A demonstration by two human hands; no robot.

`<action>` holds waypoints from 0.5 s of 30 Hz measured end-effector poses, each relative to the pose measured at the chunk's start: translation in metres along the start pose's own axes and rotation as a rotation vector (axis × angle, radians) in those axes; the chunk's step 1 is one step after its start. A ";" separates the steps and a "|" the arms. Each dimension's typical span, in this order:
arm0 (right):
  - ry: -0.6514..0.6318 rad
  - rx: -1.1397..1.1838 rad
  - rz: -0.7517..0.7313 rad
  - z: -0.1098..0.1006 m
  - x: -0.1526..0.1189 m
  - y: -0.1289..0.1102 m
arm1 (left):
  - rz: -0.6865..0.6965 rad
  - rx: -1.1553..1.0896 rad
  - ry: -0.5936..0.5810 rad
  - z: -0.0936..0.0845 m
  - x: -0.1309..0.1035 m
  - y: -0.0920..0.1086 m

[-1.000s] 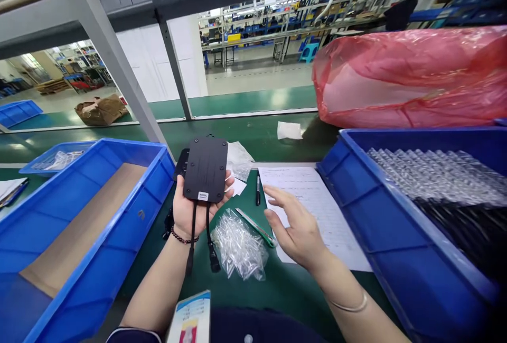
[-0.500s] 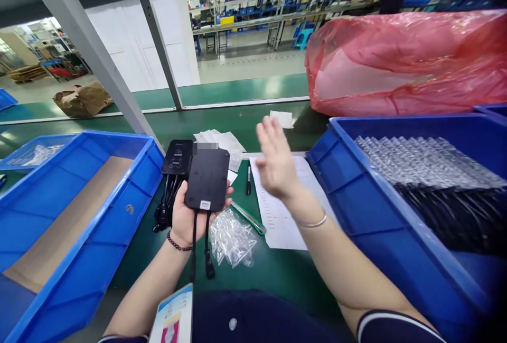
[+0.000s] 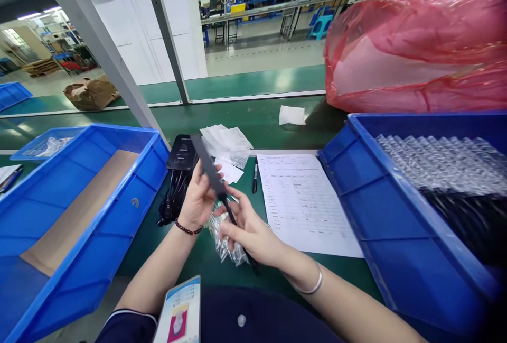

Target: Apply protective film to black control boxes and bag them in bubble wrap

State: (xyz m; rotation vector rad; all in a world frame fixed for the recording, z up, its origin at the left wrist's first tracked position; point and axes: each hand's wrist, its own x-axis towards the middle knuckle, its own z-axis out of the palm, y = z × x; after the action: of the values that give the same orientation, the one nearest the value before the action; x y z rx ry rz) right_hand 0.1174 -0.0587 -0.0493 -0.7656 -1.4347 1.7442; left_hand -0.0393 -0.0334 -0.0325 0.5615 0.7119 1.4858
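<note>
My left hand [image 3: 198, 197] grips a flat black electronic box [image 3: 207, 166] with cables, now turned edge-on to me. From its lower end a black cable [image 3: 228, 210] runs down between the thumb and fingers of my right hand [image 3: 253, 229], which closes loosely around it. Under the hands lies a pile of clear plastic bags [image 3: 225, 245], partly covered. To the left, a similar black box [image 3: 182, 154] rests on the green bench with its bundled black cables [image 3: 174, 195].
A printed sheet [image 3: 304, 200] and a black marker [image 3: 255, 178] lie to the right. Blue bins flank me: the left bin [image 3: 148, 168] has cardboard inside, the right bin [image 3: 380, 216] holds bubble-wrapped items with black cables. White packets [image 3: 225, 139] and a pink plastic bag [image 3: 412, 57] are farther back.
My right hand has come down and left from above the sheet to the box's cable. The box has turned from flat face towards me to edge-on in my left hand.
</note>
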 end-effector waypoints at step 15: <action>0.166 -0.592 -0.028 -0.062 -0.003 0.003 | -0.251 0.114 -0.208 -0.024 -0.021 0.035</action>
State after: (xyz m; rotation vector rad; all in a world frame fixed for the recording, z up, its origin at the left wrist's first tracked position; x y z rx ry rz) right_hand 0.1694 -0.0275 -0.0649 -1.1556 -1.8520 1.1961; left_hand -0.0796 -0.0551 -0.0215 0.6771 0.6799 1.1413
